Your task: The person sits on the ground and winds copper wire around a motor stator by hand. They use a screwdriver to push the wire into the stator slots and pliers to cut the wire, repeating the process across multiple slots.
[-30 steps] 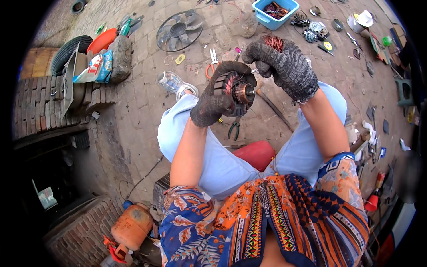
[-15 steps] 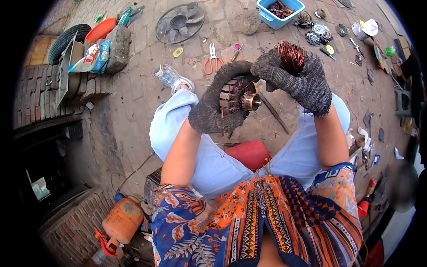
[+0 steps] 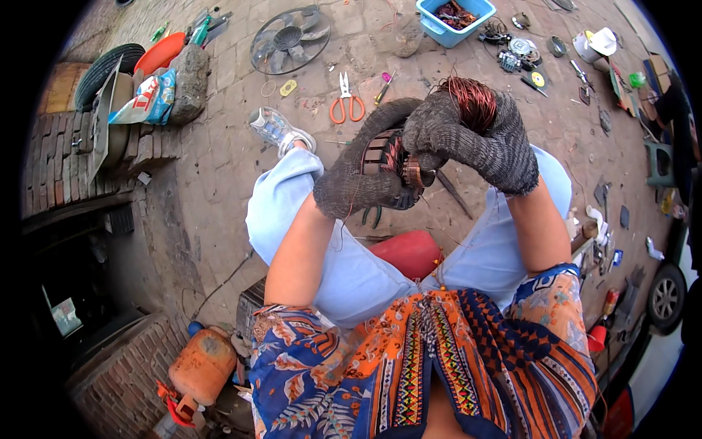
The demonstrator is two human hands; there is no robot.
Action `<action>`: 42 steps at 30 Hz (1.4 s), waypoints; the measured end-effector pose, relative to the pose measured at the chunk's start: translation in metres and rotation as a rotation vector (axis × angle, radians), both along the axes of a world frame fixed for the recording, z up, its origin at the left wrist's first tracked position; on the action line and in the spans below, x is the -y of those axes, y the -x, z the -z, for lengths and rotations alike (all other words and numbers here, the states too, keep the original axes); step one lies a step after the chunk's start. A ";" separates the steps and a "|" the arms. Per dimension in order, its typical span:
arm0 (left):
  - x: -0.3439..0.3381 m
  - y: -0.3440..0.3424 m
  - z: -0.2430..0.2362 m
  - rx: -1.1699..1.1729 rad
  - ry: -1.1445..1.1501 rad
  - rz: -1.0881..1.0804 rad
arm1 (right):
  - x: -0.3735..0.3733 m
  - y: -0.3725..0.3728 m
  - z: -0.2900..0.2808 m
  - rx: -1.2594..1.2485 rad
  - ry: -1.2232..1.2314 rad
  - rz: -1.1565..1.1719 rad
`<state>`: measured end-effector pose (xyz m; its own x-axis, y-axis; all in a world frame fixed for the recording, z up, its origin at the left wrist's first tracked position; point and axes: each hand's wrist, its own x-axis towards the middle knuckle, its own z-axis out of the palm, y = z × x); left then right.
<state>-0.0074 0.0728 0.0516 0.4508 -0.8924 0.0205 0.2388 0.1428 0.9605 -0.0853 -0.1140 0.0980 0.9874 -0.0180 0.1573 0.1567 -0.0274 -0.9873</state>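
In a dark grey knitted glove, my left hand [image 3: 349, 181] is wrapped round a motor armature [image 3: 379, 156]. Its slotted core faces up, and the copper commutator [image 3: 414, 173] points to the right. My right hand [image 3: 479, 143], gloved alike, holds a bundle of reddish copper wire [image 3: 472, 102] against its palm. The right fingers are bent and pressed to the armature's winding end beside the commutator. What those fingertips pinch is hidden behind the glove. Both hands are together above the ground, in front of my knees.
Orange-handled scissors [image 3: 345, 102], a screwdriver [image 3: 385, 86] and a fan [image 3: 290, 39] lie on the brick ground beyond my hands. A blue basin [image 3: 434, 29] holds copper scrap. A dark rod [image 3: 455, 194] and a red rounded object [image 3: 409, 254] are between my legs.
My right hand has moved left and down, its fingers now covering part of the armature by the commutator. The wire bundle has shifted left with it. My left hand still grips the armature.
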 end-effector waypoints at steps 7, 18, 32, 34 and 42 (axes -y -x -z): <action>0.009 0.006 -0.005 -0.324 -0.030 0.030 | 0.006 -0.002 0.018 -0.025 -0.307 0.028; 0.013 0.003 -0.005 0.172 0.134 -0.080 | 0.006 -0.009 -0.007 -0.158 0.090 0.392; 0.008 -0.013 0.022 -0.163 -0.078 -0.312 | 0.014 -0.006 -0.003 -0.424 0.337 0.053; 0.007 -0.013 0.023 -0.302 -0.094 -0.283 | 0.005 -0.009 -0.003 -0.504 0.375 -0.036; 0.015 -0.020 0.026 -0.629 -0.194 -0.369 | -0.003 -0.014 0.020 -0.506 0.482 -0.097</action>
<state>0.0130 0.0576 0.0257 0.5959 -0.6426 -0.4816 0.7199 0.1618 0.6750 -0.0718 -0.1106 0.0778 0.9349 0.0295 -0.3536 -0.2951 -0.4890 -0.8208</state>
